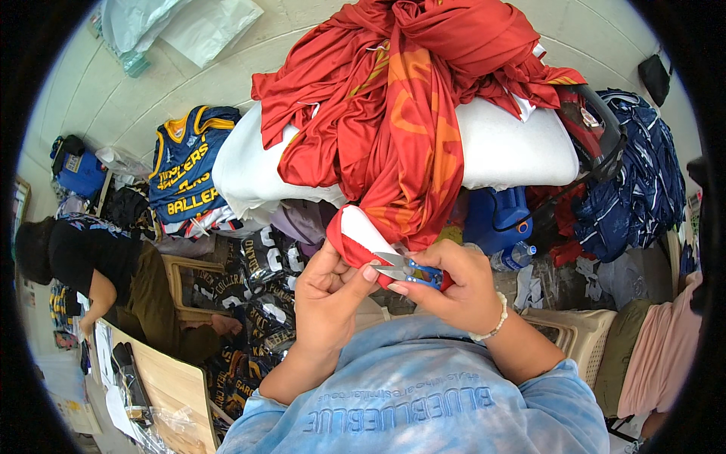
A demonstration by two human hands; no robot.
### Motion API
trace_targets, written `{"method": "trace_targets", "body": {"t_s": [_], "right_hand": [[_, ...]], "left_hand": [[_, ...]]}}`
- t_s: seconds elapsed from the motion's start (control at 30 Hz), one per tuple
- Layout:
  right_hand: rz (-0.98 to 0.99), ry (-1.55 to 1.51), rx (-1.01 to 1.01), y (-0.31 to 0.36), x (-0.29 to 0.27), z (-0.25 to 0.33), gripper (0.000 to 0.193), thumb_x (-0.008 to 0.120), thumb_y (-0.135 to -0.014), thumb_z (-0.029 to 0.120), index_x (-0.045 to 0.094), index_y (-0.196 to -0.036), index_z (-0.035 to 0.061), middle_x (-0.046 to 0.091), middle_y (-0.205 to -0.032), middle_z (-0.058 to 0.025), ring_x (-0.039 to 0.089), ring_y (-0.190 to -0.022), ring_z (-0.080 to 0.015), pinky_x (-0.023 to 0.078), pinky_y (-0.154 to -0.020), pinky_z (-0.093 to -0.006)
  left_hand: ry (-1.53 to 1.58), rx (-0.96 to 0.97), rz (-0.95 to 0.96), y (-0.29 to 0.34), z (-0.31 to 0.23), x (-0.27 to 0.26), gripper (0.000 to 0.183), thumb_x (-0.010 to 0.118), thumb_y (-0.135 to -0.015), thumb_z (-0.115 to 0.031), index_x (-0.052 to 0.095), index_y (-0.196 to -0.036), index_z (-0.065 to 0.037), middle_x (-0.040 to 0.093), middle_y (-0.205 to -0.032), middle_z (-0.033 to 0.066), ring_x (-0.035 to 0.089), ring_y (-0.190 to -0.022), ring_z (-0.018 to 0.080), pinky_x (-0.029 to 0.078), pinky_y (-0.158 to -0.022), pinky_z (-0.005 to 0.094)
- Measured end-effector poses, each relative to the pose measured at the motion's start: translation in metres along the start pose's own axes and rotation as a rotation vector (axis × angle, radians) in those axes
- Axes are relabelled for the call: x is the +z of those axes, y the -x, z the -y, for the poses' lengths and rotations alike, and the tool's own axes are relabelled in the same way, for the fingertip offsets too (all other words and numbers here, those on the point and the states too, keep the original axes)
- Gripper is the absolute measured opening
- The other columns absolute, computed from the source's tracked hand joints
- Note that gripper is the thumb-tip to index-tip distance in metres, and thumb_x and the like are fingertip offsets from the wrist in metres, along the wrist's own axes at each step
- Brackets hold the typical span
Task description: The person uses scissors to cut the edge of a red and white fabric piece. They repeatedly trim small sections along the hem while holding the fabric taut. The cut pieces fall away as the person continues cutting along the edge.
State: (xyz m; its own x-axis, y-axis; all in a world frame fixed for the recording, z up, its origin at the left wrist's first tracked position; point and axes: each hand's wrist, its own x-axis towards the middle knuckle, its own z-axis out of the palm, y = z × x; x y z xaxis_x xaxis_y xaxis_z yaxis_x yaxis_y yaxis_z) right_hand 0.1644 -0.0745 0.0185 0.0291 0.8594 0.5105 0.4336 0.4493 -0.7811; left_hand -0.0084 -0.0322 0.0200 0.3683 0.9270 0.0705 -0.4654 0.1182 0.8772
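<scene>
A heap of red garments (423,113) with orange and yellow print lies over a white padded board (518,147) in front of me. One piece hangs down toward me, its red edge folded open on a white underside (361,229). My left hand (329,295) pinches that edge between thumb and fingers. In my right hand (461,276) is a small pair of scissors (395,266) with blue handles. Its metal blades point left, beside my left thumb and against the fabric's edge. Whether they are cutting a thread cannot be made out.
At the board's right end stands a dark clothes iron (594,121), near a pile of navy garments (631,174). Navy-and-yellow jerseys (189,163) hang at left. Below are a blue jug (495,216) and a water bottle (516,256). Another person (113,280) sits at far left by a wooden tabletop (170,386).
</scene>
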Motion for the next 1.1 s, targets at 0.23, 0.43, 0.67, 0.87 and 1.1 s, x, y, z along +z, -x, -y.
{"method": "trace_targets", "body": {"t_s": [0.23, 0.43, 0.67, 0.87, 1.1], "right_hand": [[0.005, 0.063, 0.005, -0.0002, 0.0001, -0.0034, 0.027, 0.080, -0.073, 0.018, 0.060, -0.081, 0.0026, 0.060, -0.068, -0.0084, 0.059, -0.055, -0.0180, 0.046, -0.051, -0.0278], [0.047, -0.090, 0.075, 0.0022, -0.0020, -0.0019, 0.029, 0.080, -0.073, 0.019, 0.059, -0.085, 0.0025, 0.060, -0.068, -0.0075, 0.058, -0.055, -0.0150, 0.045, -0.052, -0.0266], [0.039, -0.105, 0.094, 0.0032, -0.0002, -0.0021, 0.029, 0.080, -0.074, 0.020, 0.059, -0.084, 0.0026, 0.060, -0.066, -0.0064, 0.057, -0.056, -0.0119, 0.044, -0.053, -0.0254], [0.030, -0.131, 0.120, 0.0042, 0.0015, -0.0013, 0.027, 0.078, -0.076, 0.019, 0.058, -0.081, 0.0036, 0.056, -0.063, -0.0038, 0.052, -0.053, -0.0106, 0.041, -0.050, -0.0254], [0.053, -0.120, 0.149, 0.0035, -0.0002, -0.0023, 0.026, 0.077, -0.077, 0.019, 0.056, -0.079, 0.0038, 0.054, -0.062, -0.0039, 0.049, -0.053, -0.0096, 0.039, -0.049, -0.0254]], "left_hand": [[0.014, -0.032, 0.021, 0.0003, 0.0004, -0.0003, 0.049, 0.058, -0.088, 0.004, 0.040, -0.133, 0.006, 0.061, -0.113, 0.0151, 0.062, -0.100, 0.0190, 0.052, -0.086, 0.0326], [0.005, 0.003, -0.004, -0.0009, 0.0002, 0.0007, 0.046, 0.057, -0.087, 0.004, 0.043, -0.130, 0.005, 0.062, -0.112, 0.0157, 0.064, -0.097, 0.0210, 0.055, -0.082, 0.0339], [-0.016, -0.016, 0.024, 0.0002, -0.0020, -0.0019, 0.049, 0.059, -0.087, 0.005, 0.041, -0.132, 0.006, 0.062, -0.113, 0.0148, 0.061, -0.102, 0.0180, 0.049, -0.089, 0.0311], [-0.011, 0.013, 0.033, 0.0011, -0.0012, -0.0010, 0.049, 0.058, -0.087, 0.005, 0.041, -0.133, 0.007, 0.062, -0.114, 0.0146, 0.061, -0.103, 0.0178, 0.048, -0.091, 0.0307], [-0.024, 0.027, 0.058, 0.0003, -0.0016, -0.0009, 0.050, 0.059, -0.087, 0.005, 0.040, -0.133, 0.007, 0.061, -0.114, 0.0142, 0.061, -0.103, 0.0172, 0.047, -0.091, 0.0302]]}}
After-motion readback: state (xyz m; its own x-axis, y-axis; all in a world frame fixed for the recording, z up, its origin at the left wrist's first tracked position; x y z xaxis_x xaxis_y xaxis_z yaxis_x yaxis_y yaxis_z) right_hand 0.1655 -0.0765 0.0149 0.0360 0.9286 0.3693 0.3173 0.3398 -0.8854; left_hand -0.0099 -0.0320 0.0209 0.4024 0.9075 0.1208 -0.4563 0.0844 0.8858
